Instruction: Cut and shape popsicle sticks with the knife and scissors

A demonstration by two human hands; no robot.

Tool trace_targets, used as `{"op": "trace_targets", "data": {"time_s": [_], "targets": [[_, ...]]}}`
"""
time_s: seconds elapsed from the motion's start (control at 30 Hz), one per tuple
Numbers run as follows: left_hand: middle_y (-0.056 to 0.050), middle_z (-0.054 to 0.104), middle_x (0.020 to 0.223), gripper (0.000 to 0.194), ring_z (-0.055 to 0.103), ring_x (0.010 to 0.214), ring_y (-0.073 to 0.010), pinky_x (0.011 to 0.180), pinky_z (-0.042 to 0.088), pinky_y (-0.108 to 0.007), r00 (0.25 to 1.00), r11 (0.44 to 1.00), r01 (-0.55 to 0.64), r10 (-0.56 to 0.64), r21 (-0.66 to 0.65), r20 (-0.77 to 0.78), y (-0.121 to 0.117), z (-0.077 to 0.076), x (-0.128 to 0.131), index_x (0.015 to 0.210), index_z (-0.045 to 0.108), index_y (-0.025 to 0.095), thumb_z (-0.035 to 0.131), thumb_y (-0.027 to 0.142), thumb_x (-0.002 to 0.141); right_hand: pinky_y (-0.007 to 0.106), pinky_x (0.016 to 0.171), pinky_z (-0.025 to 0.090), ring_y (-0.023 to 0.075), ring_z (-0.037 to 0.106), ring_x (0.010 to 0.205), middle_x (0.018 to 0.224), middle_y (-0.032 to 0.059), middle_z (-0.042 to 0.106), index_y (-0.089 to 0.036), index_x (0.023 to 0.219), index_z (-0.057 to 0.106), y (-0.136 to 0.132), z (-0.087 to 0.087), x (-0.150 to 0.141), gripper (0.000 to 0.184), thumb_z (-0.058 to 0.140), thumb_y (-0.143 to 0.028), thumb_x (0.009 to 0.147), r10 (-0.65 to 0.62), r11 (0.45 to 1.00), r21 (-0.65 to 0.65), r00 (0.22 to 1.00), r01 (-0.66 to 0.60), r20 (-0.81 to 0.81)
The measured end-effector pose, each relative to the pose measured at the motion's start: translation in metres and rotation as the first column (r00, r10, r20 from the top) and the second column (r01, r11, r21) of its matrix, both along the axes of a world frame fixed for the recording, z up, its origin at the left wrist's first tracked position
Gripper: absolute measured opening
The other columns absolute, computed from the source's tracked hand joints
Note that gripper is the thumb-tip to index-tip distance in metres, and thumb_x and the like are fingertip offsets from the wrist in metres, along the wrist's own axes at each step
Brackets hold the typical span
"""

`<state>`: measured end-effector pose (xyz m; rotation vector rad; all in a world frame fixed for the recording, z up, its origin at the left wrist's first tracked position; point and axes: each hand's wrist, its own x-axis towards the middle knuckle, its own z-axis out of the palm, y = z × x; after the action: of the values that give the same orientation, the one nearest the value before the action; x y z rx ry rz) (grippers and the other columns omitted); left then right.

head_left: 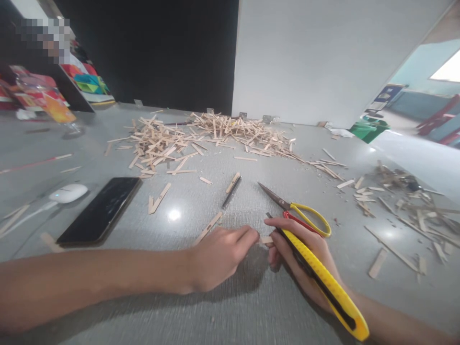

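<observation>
My left hand (220,256) lies on the grey table (230,306), its fingers pinched on one end of a small wooden stick piece (266,239). My right hand (305,263) is closed around a yellow utility knife (323,280), whose tip reaches the other end of that piece. Red-and-yellow scissors (294,209) lie just beyond my right hand. A longer wooden stick (208,228) lies just past my left knuckles, and a dark pen (232,190) lies beyond it.
A big heap of wooden sticks (201,136) covers the far middle of the table. Offcuts (406,201) are scattered at the right. A black phone (100,210) and a white mouse (68,192) lie at the left. A white wall panel (323,57) stands behind.
</observation>
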<state>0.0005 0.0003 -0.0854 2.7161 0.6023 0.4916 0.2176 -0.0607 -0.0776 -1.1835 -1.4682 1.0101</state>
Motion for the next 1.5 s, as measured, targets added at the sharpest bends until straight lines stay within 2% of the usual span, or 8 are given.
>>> {"op": "trace_targets", "data": {"time_s": [0.17,0.5,0.7,0.97,1.03,1.13,1.27,1.5], "targets": [[-0.004,0.064,0.089,0.034,0.061,0.065,-0.0187,0.056,0.038,-0.03,1.0,1.0,-0.014,0.014,0.005,0.001,0.0,0.001,0.001,0.102,0.048,0.02,0.04,-0.006,0.082,0.026,0.052,0.058,0.0153,0.067,0.052,0.063,-0.003,0.07,-0.031,0.12,0.069,0.003,-0.003,0.001,0.019,0.06,-0.039,0.105,-0.006,0.999,-0.052,0.999,0.003,-0.053],[0.001,0.062,0.079,0.014,0.058,0.063,-0.0163,0.062,0.04,-0.03,0.968,0.966,-0.17,0.201,-0.196,0.152,0.002,0.006,0.005,0.105,0.047,0.021,0.035,0.015,0.108,0.023,0.049,0.059,0.0149,0.068,0.05,0.065,-0.0017,0.071,-0.026,0.123,0.067,0.005,-0.008,0.005,0.025,0.064,-0.041,0.103,-0.166,0.985,-0.055,0.981,0.161,-0.1],[0.0,0.065,0.082,0.014,0.062,0.071,-0.0166,0.068,0.043,-0.03,0.949,0.922,-0.185,0.257,-0.339,0.182,0.002,0.013,0.007,0.112,0.054,0.02,0.042,0.028,0.111,0.024,0.052,0.061,0.0154,0.07,0.053,0.068,-0.0007,0.073,-0.027,0.119,0.069,0.004,-0.004,0.004,0.021,0.065,-0.038,0.102,-0.168,0.986,-0.019,0.982,0.167,-0.09],[-0.001,0.063,0.085,0.019,0.056,0.071,-0.0149,0.067,0.04,-0.028,0.903,0.849,-0.188,0.347,-0.494,0.252,0.004,0.013,0.008,0.102,0.058,0.021,0.044,0.03,0.109,0.022,0.049,0.06,0.0151,0.071,0.052,0.07,0.0003,0.075,-0.026,0.115,0.07,0.005,-0.002,0.0,0.018,0.064,-0.037,0.103,-0.169,0.985,0.006,0.98,0.17,-0.102],[0.001,0.061,0.079,0.018,0.052,0.065,-0.0137,0.062,0.038,-0.027,0.879,0.799,-0.203,0.403,-0.566,0.254,0.002,0.014,0.008,0.103,0.058,0.021,0.049,0.035,0.107,0.02,0.05,0.061,0.0141,0.071,0.052,0.069,-0.0005,0.075,-0.026,0.115,0.07,0.005,-0.002,0.0,0.017,0.066,-0.035,0.102,-0.151,0.988,0.018,0.984,0.153,-0.094],[0.001,0.066,0.076,0.027,0.048,0.055,-0.0113,0.052,0.035,-0.024,0.83,0.667,-0.214,0.509,-0.714,0.227,0.0,0.019,0.01,0.114,0.054,0.02,0.053,0.046,0.106,0.02,0.055,0.064,0.0139,0.074,0.058,0.077,-0.0005,0.077,-0.029,0.116,0.07,0.004,-0.001,0.0,0.016,0.069,-0.032,0.1,-0.164,0.985,0.04,0.983,0.167,-0.087],[-0.007,0.075,0.088,0.04,0.05,0.046,-0.0072,0.043,0.036,-0.021,0.852,0.481,-0.076,0.486,-0.874,0.193,-0.002,0.025,0.014,0.099,0.064,0.015,0.056,0.054,0.102,0.022,0.066,0.068,0.0164,0.08,0.074,0.087,-0.0016,0.077,-0.033,0.112,0.07,0.004,0.0,-0.001,0.013,0.07,-0.031,0.099,-0.163,0.983,0.068,0.984,0.168,-0.067],[0.002,0.065,0.07,0.04,0.058,0.054,-0.0091,0.047,0.046,-0.019,0.822,0.256,0.091,0.526,-0.962,0.217,0.002,0.025,0.019,0.094,0.061,0.016,0.084,0.047,0.082,0.024,0.061,0.066,0.0166,0.078,0.065,0.081,-0.0047,0.08,-0.036,0.112,0.069,-0.004,-0.003,0.001,0.021,0.071,-0.021,0.098,-0.032,0.987,0.161,0.992,0.012,0.122]]}}
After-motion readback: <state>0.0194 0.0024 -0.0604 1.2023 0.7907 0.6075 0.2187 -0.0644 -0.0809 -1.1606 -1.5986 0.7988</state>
